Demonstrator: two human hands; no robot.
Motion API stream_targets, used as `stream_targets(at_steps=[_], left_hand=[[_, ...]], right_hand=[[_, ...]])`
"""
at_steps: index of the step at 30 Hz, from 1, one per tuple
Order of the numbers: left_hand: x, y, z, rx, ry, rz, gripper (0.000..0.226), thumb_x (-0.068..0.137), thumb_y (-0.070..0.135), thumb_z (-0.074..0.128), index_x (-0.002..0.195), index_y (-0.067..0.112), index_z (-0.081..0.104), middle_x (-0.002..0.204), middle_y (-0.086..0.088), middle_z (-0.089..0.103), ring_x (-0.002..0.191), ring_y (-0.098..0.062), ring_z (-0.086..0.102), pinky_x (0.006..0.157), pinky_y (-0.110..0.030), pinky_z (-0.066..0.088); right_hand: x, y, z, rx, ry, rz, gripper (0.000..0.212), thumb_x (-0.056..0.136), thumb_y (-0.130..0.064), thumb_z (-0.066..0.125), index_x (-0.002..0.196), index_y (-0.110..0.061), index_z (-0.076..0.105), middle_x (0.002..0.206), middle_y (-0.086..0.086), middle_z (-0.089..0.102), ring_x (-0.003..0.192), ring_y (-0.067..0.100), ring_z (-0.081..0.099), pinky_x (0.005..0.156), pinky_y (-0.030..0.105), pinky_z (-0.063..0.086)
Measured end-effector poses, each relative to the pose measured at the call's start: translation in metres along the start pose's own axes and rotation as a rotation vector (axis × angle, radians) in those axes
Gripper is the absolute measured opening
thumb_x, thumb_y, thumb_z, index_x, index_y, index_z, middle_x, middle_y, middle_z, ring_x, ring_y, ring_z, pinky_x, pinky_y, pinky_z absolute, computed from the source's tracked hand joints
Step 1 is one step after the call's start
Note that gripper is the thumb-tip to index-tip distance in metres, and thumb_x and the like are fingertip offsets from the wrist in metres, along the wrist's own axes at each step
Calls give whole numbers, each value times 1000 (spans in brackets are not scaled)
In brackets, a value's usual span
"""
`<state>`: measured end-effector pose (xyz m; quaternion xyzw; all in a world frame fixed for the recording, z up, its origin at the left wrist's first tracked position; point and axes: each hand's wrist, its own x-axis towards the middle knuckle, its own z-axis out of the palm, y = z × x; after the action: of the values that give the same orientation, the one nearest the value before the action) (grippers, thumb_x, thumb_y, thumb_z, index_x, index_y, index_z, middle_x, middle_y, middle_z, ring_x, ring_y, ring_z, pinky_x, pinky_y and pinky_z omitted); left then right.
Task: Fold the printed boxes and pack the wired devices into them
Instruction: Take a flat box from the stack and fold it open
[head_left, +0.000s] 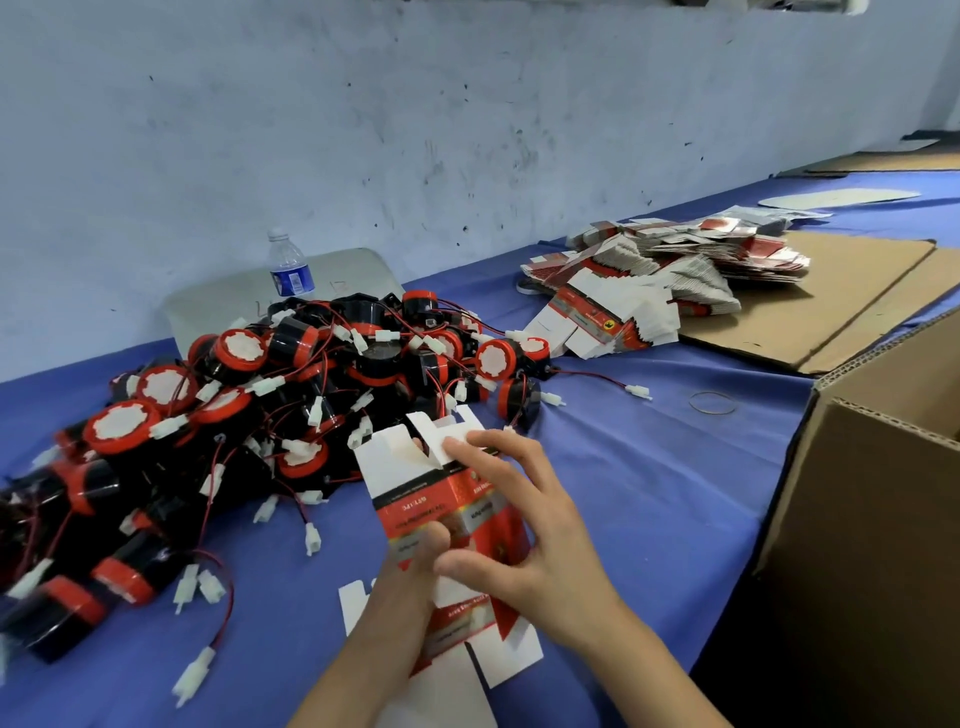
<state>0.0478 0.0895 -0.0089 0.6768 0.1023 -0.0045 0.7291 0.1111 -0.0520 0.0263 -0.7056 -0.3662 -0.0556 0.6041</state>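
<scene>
A red and white printed box (415, 493), partly opened up with its white end flaps open, is held over the blue table. My left hand (410, 577) grips its lower part from below, thumb on the red panel. My right hand (524, 525) lies over the box's right side, fingertips on a white top flap. A big heap of black and red round wired devices (249, 395) with white plugs lies to the left and behind. Flat printed boxes (654, 275) are piled at the back right.
A water bottle (288, 267) stands behind the heap near the wall. A large open brown carton (872, 499) stands at the right. Flat cardboard sheets (852, 291) lie under and beside the box pile. A rubber band (712, 402) lies on the blue cloth (649, 467).
</scene>
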Motion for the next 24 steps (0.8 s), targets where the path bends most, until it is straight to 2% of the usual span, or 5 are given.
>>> stream_targets(at_steps=[2,7,13,17,24], left_hand=[[11,5,1,-16,57,-7,30,97,34,54,112,7,59,67,7,72,60,-9,70,60,-33,53],[14,11,6,73,141,61,135,-8,95,53,101,16,56,100,-10,66,90,-27,65,84,-48,54],[21,9,13,205,129,442,119,44,98,50,126,12,44,104,24,69,91,2,68,66,-11,53],[16,15,19,152,74,543,142,50,94,54,141,-11,24,103,8,68,92,2,68,68,-12,53],[12,12,24,98,49,657,97,63,78,67,142,62,13,134,7,52,117,-34,57,87,-51,53]], right_hand=[[0,-2,-4,-7,-45,7,61,75,-52,69,132,-50,45,137,-28,32,135,12,33,100,37,48],[2,-4,-8,-106,-58,-37,64,74,-32,68,131,-47,44,138,-29,38,135,10,35,106,34,39],[4,-4,-5,-52,70,-4,32,78,-46,63,100,-24,67,106,-18,57,110,13,53,89,31,46],[4,-3,0,-7,149,-2,32,76,-48,66,74,-16,60,106,-12,57,104,13,56,82,26,47],[3,-13,-2,225,108,125,32,76,-35,60,108,-38,58,112,-8,60,102,24,62,86,50,51]])
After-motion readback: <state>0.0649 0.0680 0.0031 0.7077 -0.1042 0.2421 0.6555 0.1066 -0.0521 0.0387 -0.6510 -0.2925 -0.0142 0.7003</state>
